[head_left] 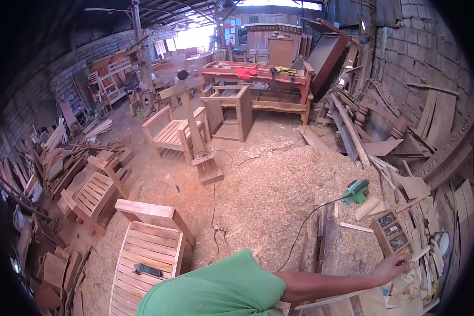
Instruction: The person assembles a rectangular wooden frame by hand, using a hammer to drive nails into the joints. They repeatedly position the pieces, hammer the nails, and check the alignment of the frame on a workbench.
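From the lower edge my left arm, in a green sleeve, reaches across to the right over a cluttered work surface. At its end my left hand [392,268] is closed, its fingertips at the end of a pale strip of wood [421,254]. Just beyond the hand lies a wooden compartment box [380,234] with small metal hardware in it. A green electric planer [356,192] rests farther off, its dark cord trailing toward me. My right hand is out of view.
At lower left an angle grinder [148,270] lies on a slatted wooden seat [137,287]. Wooden chairs [171,134] and an open frame cabinet [242,113] stand farther off. Shavings [268,195] cover the floor. Scrap boards [347,129] lean along the right wall.
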The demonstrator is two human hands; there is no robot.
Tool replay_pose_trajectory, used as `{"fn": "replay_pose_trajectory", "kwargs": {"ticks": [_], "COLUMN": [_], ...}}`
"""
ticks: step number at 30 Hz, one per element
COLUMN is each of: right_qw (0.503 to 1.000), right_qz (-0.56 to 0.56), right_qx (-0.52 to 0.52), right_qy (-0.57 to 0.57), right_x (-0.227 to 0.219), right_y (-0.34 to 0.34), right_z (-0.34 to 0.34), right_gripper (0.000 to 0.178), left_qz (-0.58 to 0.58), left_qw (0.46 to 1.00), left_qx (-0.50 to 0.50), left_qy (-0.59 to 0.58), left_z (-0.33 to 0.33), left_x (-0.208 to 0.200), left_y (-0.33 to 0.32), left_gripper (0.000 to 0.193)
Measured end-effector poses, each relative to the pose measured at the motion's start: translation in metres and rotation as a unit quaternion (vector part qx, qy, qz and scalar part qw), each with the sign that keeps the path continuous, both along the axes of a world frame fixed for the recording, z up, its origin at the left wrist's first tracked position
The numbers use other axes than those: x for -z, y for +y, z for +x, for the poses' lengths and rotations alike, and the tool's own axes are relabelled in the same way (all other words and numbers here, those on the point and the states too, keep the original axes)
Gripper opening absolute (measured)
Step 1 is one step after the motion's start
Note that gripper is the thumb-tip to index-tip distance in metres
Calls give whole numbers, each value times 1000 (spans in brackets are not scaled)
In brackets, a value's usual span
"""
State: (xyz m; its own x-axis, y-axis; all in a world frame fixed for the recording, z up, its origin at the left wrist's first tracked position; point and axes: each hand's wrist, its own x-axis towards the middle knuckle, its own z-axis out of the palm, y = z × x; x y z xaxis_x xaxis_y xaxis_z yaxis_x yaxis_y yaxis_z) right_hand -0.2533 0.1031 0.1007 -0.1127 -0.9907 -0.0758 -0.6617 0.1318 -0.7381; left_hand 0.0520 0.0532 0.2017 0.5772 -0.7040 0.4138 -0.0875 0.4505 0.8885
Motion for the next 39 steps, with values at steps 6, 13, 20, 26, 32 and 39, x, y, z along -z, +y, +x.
{"fn": "replay_pose_trajectory", "kwargs": {"ticks": [6, 13, 20, 26, 32, 39], "right_qw": [998, 970, 930, 957, 967, 959], "right_qz": [9, -207, -247, -149, -74, -60], "right_qx": [51, -83, -132, -152, -125, -73], "right_qy": [21, -92, 240, 195, 209, 268], "right_x": [23, 123, 40, 51, 48, 49], "right_y": [-30, -84, -47, -58, -75, -74], "right_z": [-41, -69, -23, 4, 0, 57], "right_gripper": [46, 54, 37, 42, 37, 40], "left_qz": [170, 328, 462, 347, 329, 361], "left_qw": [984, 881, 857, 936, 915, 873], "left_qx": [22, 197, 29, -45, -134, -114], "left_qy": [57, 279, 229, 41, -192, -308], "left_z": [31, 65, 107, 196, 273, 335], "left_x": [51, 270, 303, 359, 267, 278], "left_y": [11, 34, 46, -31, -176, -314], "left_gripper": [61, 50, 25, 27, 26, 27]}}
